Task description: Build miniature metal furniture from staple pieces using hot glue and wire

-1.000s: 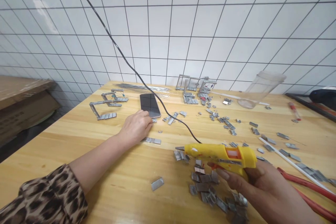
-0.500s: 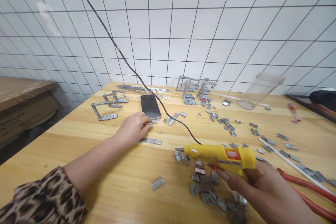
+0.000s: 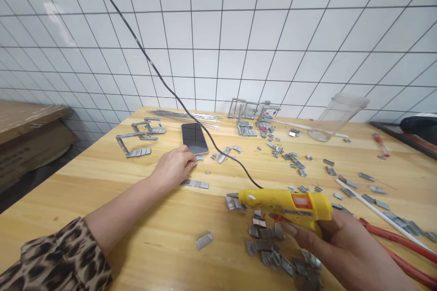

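My right hand is wrapped round the grip of a yellow glue gun, whose metal nozzle points left over the table. Below it lies a heap of small grey metal clips. My left hand rests near the front of a dark phone, its fingertips pinched together; what they hold, if anything, is too small to make out. A tiny metal piece shows beside those fingertips. Just in front of the hand lies a flat strip of joined metal pieces.
Small metal frames stand at the left, and more frames by the wall. A black cord hangs across to the gun. A clear plastic cup leans at the back right; red-handled pliers lie at the right. Thin wires lie behind the phone.
The view has shifted very slightly. Both hands keep almost the same place, the right still holding the glue gun.
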{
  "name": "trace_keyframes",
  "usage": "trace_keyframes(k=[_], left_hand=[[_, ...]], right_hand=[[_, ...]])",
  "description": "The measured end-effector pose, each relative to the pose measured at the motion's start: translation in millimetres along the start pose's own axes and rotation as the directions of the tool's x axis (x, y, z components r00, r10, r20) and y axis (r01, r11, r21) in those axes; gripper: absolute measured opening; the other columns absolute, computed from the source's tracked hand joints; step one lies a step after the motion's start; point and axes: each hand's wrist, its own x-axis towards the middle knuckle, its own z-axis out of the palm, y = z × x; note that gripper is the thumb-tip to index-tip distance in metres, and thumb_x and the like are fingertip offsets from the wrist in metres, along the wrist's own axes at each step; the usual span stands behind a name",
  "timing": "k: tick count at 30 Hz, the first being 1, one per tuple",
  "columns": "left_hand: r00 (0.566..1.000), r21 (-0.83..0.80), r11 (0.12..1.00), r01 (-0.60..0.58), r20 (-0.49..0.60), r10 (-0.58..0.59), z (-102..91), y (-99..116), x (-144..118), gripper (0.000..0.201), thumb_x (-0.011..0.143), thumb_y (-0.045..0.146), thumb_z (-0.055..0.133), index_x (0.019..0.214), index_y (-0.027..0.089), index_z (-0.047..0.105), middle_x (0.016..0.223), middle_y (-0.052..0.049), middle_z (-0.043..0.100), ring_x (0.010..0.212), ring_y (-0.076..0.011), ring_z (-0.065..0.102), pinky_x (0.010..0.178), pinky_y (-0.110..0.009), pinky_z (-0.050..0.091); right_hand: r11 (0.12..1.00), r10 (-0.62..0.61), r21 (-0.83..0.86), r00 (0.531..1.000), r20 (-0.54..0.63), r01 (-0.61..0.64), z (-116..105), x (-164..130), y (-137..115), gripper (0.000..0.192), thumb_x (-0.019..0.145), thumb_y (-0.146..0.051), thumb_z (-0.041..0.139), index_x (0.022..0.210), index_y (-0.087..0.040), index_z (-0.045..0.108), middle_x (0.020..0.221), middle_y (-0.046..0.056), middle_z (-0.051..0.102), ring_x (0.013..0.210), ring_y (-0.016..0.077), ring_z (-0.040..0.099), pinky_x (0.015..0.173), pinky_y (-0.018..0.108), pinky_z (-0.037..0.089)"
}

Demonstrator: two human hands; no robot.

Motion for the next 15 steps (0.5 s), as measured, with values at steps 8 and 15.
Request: trace_keyframes(k=[8, 15], left_hand=[[0.999, 0.016, 1.0, -0.015, 0.043, 0.014, -0.2, -4.7, 5.1, 0.016, 0.094, 0.027, 0.056, 0.102, 0.015, 0.063, 0.104, -0.006, 0.066, 0.091, -0.0191, 0.064, 0.08, -0.039, 0.054], [0.996, 0.081, 0.997, 0.007, 0.087, -0.014, -7.5, 3.8, 4.7, 0.017, 0.094, 0.027, 0.056, 0.103, 0.015, 0.063, 0.105, -0.006, 0.065, 0.09, -0.019, 0.064, 0.079, -0.038, 0.055]], right_hand=[[0.999, -0.024, 0.037, 0.99, 0.136, 0.019, -2.9, -2.6, 7.9, 0.034, 0.08, -0.044, 0.062, 0.104, -0.023, 0.074, 0.101, 0.003, 0.077, 0.084, 0.0252, 0.074, 0.073, 0.027, 0.06], [1.0, 0.0, 0.005, 0.991, 0.131, -0.001, -2.2, -1.8, 9.3, 0.035, 0.078, -0.046, 0.062, 0.102, -0.023, 0.076, 0.09, 0.003, 0.079, 0.074, 0.0263, 0.075, 0.066, 0.029, 0.061]])
